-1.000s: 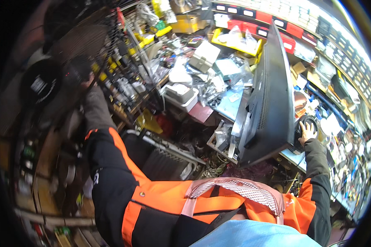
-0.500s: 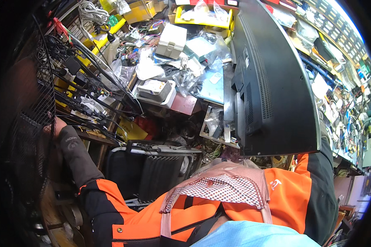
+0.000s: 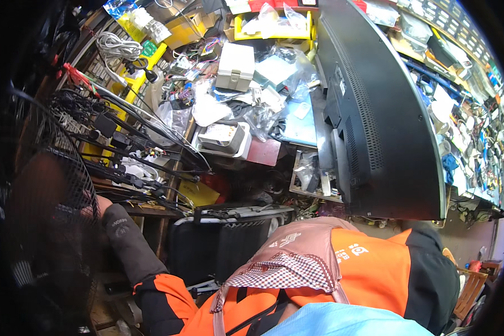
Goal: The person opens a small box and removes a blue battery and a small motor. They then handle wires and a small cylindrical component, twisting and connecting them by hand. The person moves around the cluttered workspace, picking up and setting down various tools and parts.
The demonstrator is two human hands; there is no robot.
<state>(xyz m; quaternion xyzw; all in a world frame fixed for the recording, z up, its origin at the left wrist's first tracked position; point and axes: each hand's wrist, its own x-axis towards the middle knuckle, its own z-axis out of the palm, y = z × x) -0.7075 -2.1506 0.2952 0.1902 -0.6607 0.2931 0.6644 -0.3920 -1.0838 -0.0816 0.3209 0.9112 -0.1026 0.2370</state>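
My left hand reaches out to the lower left in a dark cuff and orange sleeve. It lies at the edge of a black wire fan grille, just under a bundle of black cables. The grille hides its fingers, so I cannot tell its grip. My right arm, in orange with a black sleeve, runs up behind the lower edge of a large black monitor seen from its back. The right hand is hidden.
A cluttered bench holds a grey plastic box, clear bags, a yellow tray and small parts. A black folding chair frame stands below. Shelves of small items run along the right.
The view has dropped lower and closer, so the monitor fills more of the right side. My left hand moved down beside the fan grille. My right hand went out of sight behind the monitor.
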